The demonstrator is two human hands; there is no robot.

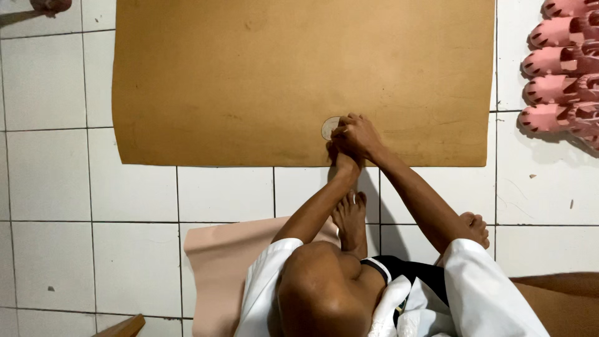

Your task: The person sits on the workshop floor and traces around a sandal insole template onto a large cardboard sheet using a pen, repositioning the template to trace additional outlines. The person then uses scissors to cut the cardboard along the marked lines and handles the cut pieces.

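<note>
On the white tile floor (56,181) lies a big brown sheet (249,75), flat, with a pink sheet (218,262) below it near the person's knee. At the brown sheet's lower edge sits a small round disc (328,127). The left hand (342,157) is curled just under it — whether it grips anything, I cannot tell. The right hand (357,134) is bent over the disc's right side, fingers pressing on it and partly hiding it. Far right, well apart, pink shoes (558,68) lie in a stack.
</note>
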